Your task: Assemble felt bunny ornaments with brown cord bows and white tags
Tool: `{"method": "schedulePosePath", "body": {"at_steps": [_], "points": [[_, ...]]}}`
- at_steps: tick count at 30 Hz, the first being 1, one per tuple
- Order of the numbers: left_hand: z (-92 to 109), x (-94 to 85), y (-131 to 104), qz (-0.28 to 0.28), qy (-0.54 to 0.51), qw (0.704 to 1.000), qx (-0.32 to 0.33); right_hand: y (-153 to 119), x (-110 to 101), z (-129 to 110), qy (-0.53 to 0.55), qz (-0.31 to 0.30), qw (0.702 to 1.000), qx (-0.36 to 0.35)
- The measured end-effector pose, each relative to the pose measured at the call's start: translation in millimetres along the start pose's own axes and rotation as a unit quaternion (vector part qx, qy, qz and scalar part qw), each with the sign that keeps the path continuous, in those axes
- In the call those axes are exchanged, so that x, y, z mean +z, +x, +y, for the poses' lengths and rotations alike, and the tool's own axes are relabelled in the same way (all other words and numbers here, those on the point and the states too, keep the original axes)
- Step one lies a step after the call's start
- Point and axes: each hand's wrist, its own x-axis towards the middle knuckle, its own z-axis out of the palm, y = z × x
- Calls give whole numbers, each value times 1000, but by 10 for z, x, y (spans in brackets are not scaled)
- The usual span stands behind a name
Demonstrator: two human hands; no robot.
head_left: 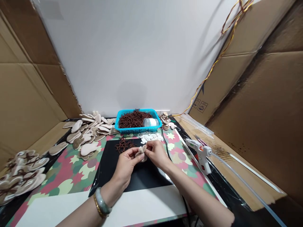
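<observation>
Over a black mat (132, 181), my left hand (123, 167) pinches a small beige plush piece (142, 150) with rounded, ear-like ends. The fingertips of my right hand (157, 154) are closed at the same piece's right side; they hide part of it. Just beyond my left hand lies a small heap of brown cord bows (123, 144). Small white tags (151, 137) are spread out behind my right hand. A blue plastic basket (137, 129) at the back holds many more brown bows and a clear bottle (151, 122) with a white label, lying on its side.
Beige plush pieces (88, 148) are heaped at back left. Pieces with bows and tags (26, 179) pile up at far left. On the right rests a white glue gun (201, 154) with a trailing cord; clear glue sticks (197, 124) lie behind it. Cardboard walls (265, 104) flank the table.
</observation>
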Motion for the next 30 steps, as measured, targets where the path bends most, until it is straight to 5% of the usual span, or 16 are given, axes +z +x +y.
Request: {"method": "schedulePosePath", "body": {"at_steps": [6, 10, 16, 22, 27, 30], "points": [[183, 102, -224, -108, 28, 994, -7, 70, -109, 171, 12, -39, 999, 22], [193, 28, -130, -38, 9, 999, 14, -150, -235, 26, 53, 25, 996, -65], [34, 6, -67, -29, 5, 999, 25, -418, -46, -171, 254, 38, 967, -4], [11, 146, -155, -6, -27, 998, 59, -493, 150, -210, 275, 76, 958, -20], [56, 231, -193, 17, -152, 988, -4, -466, 164, -182, 366, 59, 929, -14], [49, 242, -206, 39, -142, 989, 2, -460, 156, -180, 393, 45, 918, 7]]}}
